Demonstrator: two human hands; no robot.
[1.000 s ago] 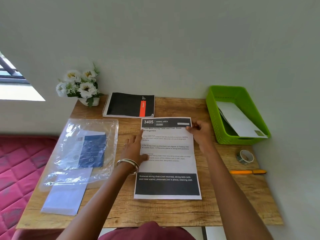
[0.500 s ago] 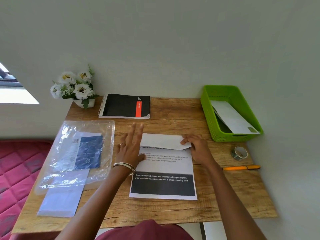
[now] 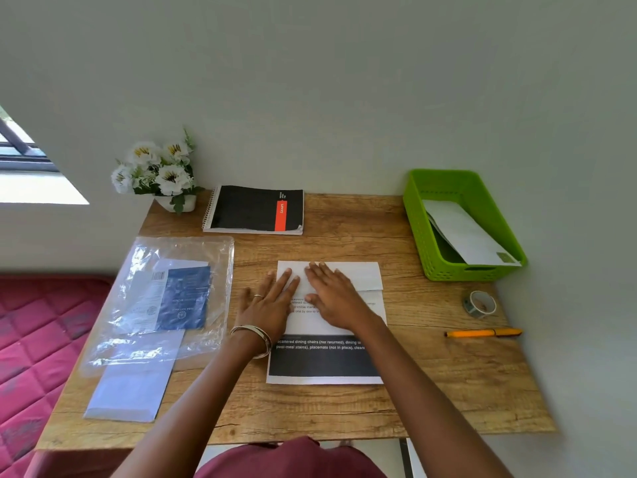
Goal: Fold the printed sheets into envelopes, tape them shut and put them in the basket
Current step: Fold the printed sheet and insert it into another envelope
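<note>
Both hands: left hand [image 3: 269, 307] and right hand [image 3: 336, 298] spread flat, mid-frame.
Sheet: printed sheet [image 3: 327, 360] top folded.
Tip: press outward evenly along crease.

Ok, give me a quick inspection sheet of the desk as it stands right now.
Surface: wooden desk, against a wall.
Job's things: printed sheet with its top flap folded down; green basket holding a white envelope; tape roll and orange pen at right.
Clutter: black notebook, flowers, plastic sleeve over pale paper.
Grippers: left hand and right hand flat on the fold, holding nothing.
Cables: nothing seen.
Surroundings: red quilted mattress, window at left.
</note>
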